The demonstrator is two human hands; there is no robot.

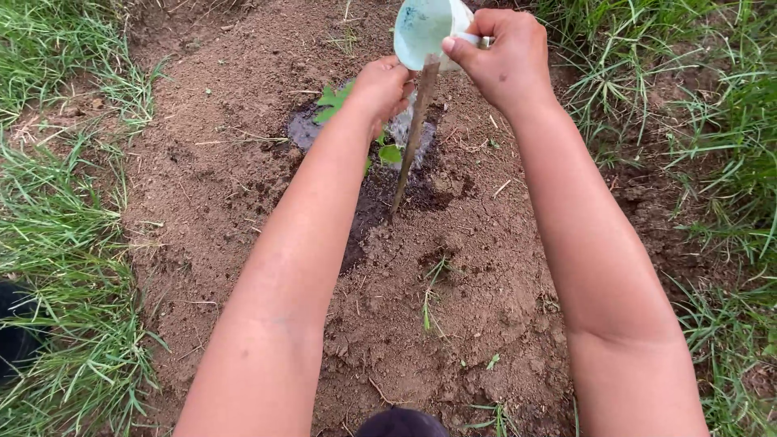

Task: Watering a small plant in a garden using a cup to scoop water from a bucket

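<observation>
The right hand holds a pale tilted cup by its handle, its grip closed around it, and water falls onto the wet soil. The left hand is curled near the wooden stick, which stands in the dark patch; I cannot tell if its grip closes on the stick. To pour well, the stream should stay slow and land beside the small green seedling, not on its leaves. Dry brown earth surrounds the spot, with grass on both sides. The left forearm hides part of the seedling.
</observation>
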